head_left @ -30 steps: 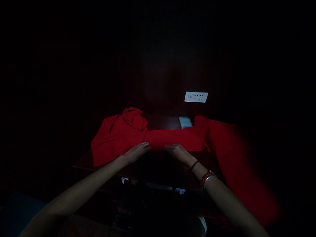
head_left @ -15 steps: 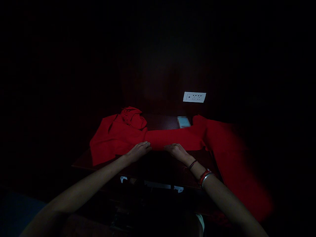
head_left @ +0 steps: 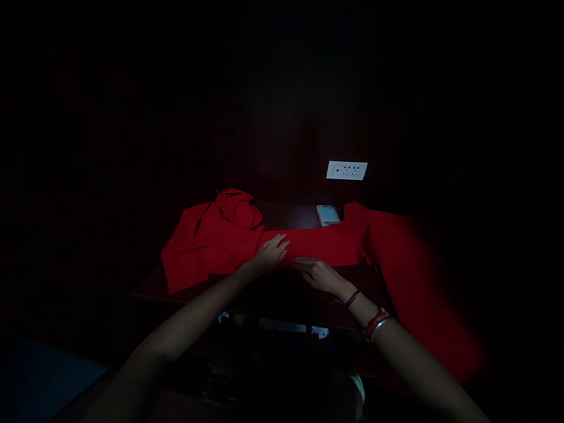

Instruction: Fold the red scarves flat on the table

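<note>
A long red cloth (head_left: 335, 244) lies across a small dark table (head_left: 282, 294), bunched at the left end and hanging off the right side. My left hand (head_left: 269, 255) rests flat on the cloth's narrow middle band, fingers stretched out. My right hand (head_left: 319, 273) lies at the near edge of the same band, fingers extended and touching the fabric. Bracelets circle my right wrist.
A white wall socket (head_left: 346, 170) sits on the dark panel behind the table. A small pale object (head_left: 328, 215) lies at the table's back edge. White fittings (head_left: 282, 324) show under the tabletop. The surroundings are very dark.
My left hand has slid forward and right, from the cloth's near edge onto the top of the middle band. My right hand has barely moved.
</note>
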Motion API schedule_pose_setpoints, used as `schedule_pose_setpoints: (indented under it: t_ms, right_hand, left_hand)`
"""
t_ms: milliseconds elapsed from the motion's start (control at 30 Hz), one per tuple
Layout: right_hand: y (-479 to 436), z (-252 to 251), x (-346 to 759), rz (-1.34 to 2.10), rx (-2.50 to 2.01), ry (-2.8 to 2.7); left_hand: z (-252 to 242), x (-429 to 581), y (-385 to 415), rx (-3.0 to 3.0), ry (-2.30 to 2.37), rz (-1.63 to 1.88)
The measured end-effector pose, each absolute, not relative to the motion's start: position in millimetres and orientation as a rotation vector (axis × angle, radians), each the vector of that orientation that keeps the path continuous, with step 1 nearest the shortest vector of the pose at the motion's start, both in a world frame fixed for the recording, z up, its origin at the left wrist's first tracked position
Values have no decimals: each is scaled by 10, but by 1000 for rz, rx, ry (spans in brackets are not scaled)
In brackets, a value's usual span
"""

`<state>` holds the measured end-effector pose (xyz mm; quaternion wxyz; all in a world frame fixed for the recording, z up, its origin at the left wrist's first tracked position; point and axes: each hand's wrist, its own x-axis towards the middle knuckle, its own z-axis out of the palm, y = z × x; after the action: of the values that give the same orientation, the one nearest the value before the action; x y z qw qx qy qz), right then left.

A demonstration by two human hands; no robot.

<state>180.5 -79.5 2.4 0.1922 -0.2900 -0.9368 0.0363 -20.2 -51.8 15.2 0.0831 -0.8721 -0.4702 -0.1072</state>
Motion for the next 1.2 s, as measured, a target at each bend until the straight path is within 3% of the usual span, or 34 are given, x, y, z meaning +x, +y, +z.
schedule_pose_setpoints:
  t_ms: [167, 333, 700, 933, 1033, 1200]
  right_hand:
    - [-722, 46, 1845, 256, -830, -2574]
    - [-419, 205, 1681, 186, -1349, -2297]
    - [-317, 36, 1739, 272, -1804, -2525]
    - [-310, 113, 1706, 227, -1732, -2608]
    - [-263, 130, 1957, 47, -1845, -2594]
    - [-219, 248, 2662, -561, -1961, -2504]
  left_hand:
    - [-67, -152, -606, -2536, -1558, -158]
    - [1, -135, -573, -2552, -1782, -79]
    - [232, -233, -407, -2489, -2306, 257]
    - [103, 187, -236, -2501, -1938, -201]
    - [-65, 171, -175, -2427, -1888, -232]
    - [-144, -31, -89, -2436, -1829, -188]
